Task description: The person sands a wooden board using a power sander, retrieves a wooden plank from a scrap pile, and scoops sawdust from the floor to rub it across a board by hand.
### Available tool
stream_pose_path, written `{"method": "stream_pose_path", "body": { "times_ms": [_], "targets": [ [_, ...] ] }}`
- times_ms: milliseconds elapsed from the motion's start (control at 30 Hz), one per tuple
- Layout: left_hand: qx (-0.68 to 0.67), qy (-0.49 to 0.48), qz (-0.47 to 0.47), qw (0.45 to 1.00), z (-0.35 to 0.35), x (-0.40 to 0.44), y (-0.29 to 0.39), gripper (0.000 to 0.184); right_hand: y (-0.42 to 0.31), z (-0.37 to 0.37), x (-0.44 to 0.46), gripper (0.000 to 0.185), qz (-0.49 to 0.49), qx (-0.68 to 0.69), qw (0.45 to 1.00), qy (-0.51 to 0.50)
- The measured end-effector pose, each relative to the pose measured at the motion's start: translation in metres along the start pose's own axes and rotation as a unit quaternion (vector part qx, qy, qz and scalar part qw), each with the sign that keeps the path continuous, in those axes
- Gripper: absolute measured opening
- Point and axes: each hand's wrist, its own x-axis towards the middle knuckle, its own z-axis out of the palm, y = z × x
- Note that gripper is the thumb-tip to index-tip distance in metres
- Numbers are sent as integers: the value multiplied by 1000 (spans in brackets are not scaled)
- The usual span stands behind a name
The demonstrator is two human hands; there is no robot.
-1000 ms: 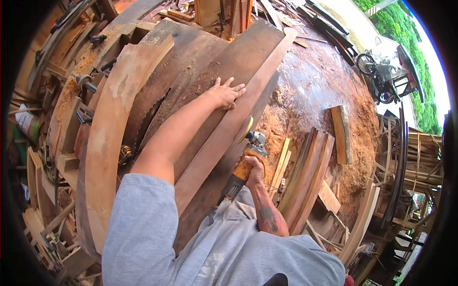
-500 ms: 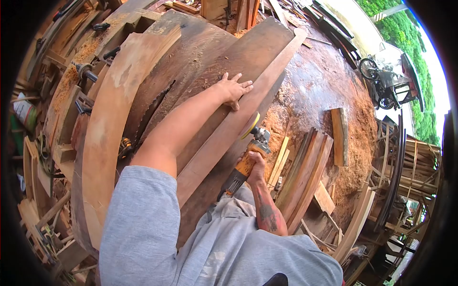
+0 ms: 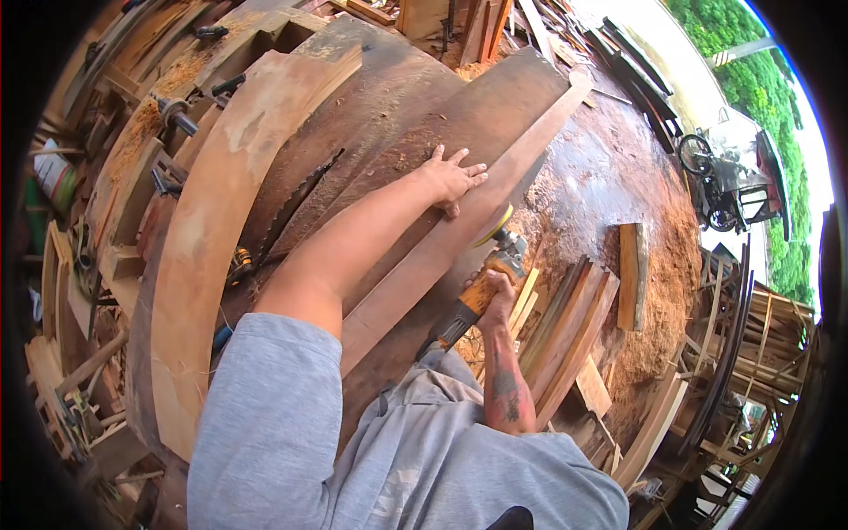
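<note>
The narrow board (image 3: 428, 261) is laid slantwise over wide planks (image 3: 495, 97), near the middle of the view. To its left, a curved board (image 3: 216, 203) is seen, with a yellow-and-black tool (image 3: 238, 263) partly hidden beside it. The left hand (image 3: 450, 181) is spread palm down at the narrow board's left edge, with nothing gripped. By the opposite edge, the disc (image 3: 496, 226) of the sander (image 3: 477, 294) is held tilted; whether the narrow board is touched by it cannot be told. The sander's body is wrapped by the closed right hand (image 3: 499, 302). Farther right, stacked boards (image 3: 576, 331) and a short block (image 3: 632, 276) are seen near reddish sawdust (image 3: 676, 291).
</note>
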Motion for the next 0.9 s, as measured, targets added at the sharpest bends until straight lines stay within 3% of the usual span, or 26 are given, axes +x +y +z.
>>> {"method": "stream_pose_path", "body": {
  "times_ms": [400,900],
  "targets": [
    [-12,-6,6,1000,-2,-3,1,113,-60,8,49,25,-50,-51,997,5],
    [3,-10,1,1000,-3,-1,1,112,30,-19,-22,28,-3,-34,999,-5]
  ]
}}
